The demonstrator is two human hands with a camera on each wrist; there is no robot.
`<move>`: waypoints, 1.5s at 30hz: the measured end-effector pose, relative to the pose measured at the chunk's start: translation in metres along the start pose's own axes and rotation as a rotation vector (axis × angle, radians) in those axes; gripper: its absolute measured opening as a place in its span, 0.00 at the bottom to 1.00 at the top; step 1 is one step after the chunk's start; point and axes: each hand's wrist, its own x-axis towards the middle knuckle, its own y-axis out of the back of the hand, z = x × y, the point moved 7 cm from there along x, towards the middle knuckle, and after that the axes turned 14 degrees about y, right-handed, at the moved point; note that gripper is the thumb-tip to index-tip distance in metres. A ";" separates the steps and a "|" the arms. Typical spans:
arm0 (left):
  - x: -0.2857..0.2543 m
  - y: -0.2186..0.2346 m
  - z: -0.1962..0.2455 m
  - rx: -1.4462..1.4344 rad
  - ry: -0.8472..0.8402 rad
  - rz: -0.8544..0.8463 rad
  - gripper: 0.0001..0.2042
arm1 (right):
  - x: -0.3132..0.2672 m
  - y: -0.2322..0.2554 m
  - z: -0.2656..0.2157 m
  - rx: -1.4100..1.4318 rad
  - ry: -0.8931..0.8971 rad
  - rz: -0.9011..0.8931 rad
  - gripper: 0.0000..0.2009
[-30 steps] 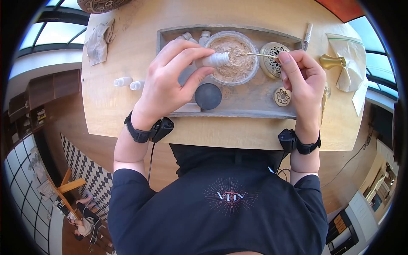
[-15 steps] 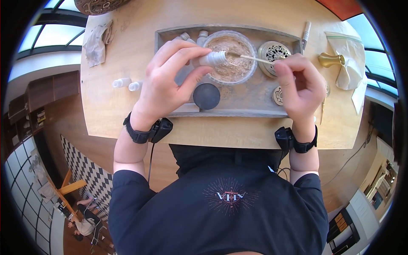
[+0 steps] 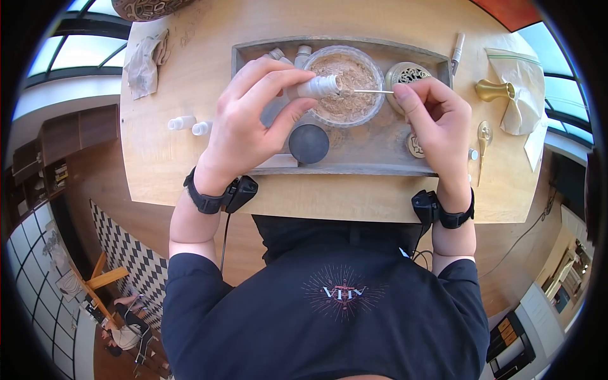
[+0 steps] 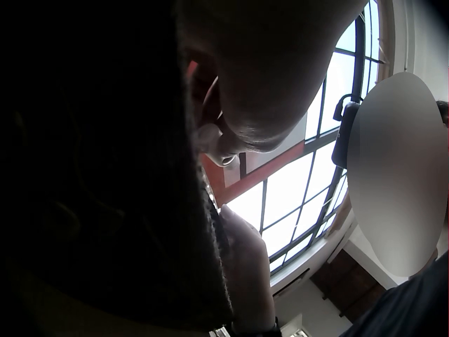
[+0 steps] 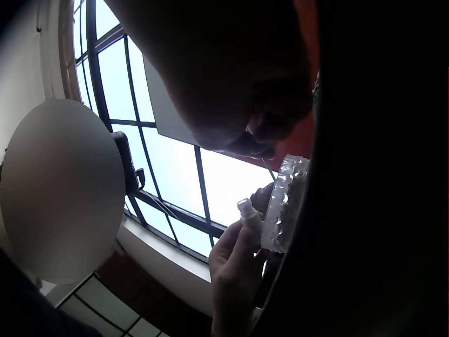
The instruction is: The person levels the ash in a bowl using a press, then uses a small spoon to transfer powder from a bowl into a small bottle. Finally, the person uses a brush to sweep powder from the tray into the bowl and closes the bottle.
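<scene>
My left hand [image 3: 244, 123] grips a small white plastic bottle [image 3: 316, 87]. It lies nearly sideways over a clear bowl [image 3: 345, 123], its uncapped mouth facing right. Light brown powder [image 3: 354, 106] fills the bowl. From the right, my right hand [image 3: 440, 126] pinches a thin metal stick-like tool [image 3: 373, 91] between thumb and fingers. The tool's tip is by the bottle mouth, above the powder. In the right wrist view, the bottle [image 5: 250, 214] tilts beside the bowl's ridged wall [image 5: 280, 200].
A grey tray [image 3: 354, 170] surrounds the bowl, with a round black piece [image 3: 309, 144] and a brass openwork lid [image 3: 411, 71]. More white bottles [image 3: 182, 123] lie left. At right are a brass vase-shaped piece [image 3: 494, 92], a clear bag [image 3: 516, 63] and a brass spoon [image 3: 484, 136].
My right hand first moved left, bringing the tool's tip from the powder to the bottle mouth. Now the tip has drawn back slightly, just outside the mouth. My left hand and bottle barely moved.
</scene>
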 end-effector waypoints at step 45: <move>-0.001 -0.002 0.001 0.004 -0.013 -0.019 0.16 | 0.004 0.003 -0.008 -0.103 0.084 0.005 0.06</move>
